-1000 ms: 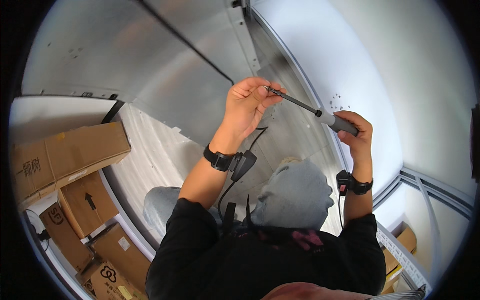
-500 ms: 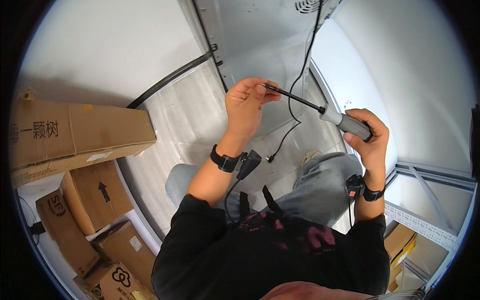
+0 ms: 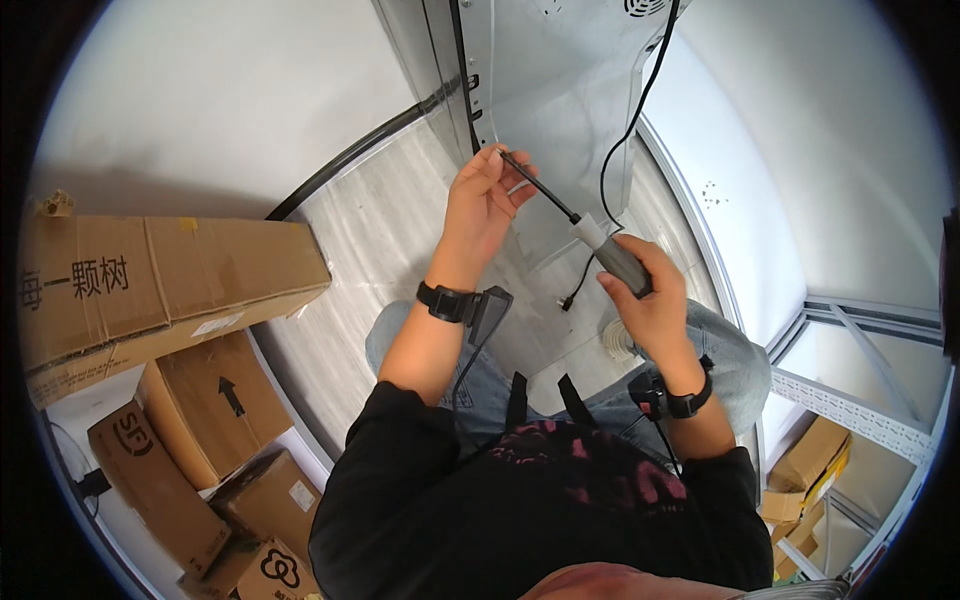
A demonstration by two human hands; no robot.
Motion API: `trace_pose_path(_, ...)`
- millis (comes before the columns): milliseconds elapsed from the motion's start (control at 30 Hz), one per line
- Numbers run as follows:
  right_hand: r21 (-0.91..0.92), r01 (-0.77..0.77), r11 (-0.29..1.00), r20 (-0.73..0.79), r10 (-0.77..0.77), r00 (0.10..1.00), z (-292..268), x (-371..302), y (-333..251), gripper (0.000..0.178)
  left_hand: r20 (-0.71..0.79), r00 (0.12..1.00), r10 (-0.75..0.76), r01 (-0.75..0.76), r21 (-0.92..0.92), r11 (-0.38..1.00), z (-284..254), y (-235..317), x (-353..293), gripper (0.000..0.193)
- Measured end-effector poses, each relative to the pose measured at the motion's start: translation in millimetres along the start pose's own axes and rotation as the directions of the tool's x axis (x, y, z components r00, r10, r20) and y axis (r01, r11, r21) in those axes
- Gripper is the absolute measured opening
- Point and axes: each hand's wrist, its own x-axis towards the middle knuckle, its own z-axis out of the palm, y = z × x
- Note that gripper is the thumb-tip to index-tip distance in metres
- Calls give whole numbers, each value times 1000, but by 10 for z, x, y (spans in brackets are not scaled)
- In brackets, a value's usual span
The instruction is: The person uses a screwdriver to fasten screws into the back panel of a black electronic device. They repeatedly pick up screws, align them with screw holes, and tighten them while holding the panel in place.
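Observation:
A screwdriver (image 3: 617,264) with a grey handle and a long dark shaft slants between my two hands. My right hand (image 3: 657,305) is closed around its handle. At the far end of the shaft, the thumb and index finger of my left hand (image 3: 480,210) pinch the tip, while the other fingers are partly spread. Whether a small part sits between those fingertips, I cannot make out. Just beyond my left hand stands a grey metal cabinet (image 3: 560,100) with holes and clips along its edge.
A black cable (image 3: 640,110) hangs down the cabinet, its plug (image 3: 567,303) on the wood-look floor (image 3: 350,225). Cardboard boxes (image 3: 225,265) are stacked at left. A metal shelf frame (image 3: 850,405) with more boxes stands at right. White walls (image 3: 240,90) rise around.
My right hand has moved left and slightly down with the screwdriver, which now slants more steeply. The left fingers stay at its tip. The view has shifted, moving the surroundings rightward.

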Motion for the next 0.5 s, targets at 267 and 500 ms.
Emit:
trace_pose_path(267, 271, -229, 935, 93, 212, 973, 389, -87, 75, 43, -172, 985, -9, -1, -56, 998, 9, 33, 223, 13)
trace_pose_path(500, 344, -111, 932, 2, 118, 993, 602, 18, 108, 42, -243, 970, 12, -22, -36, 999, 2, 148, 398, 12)
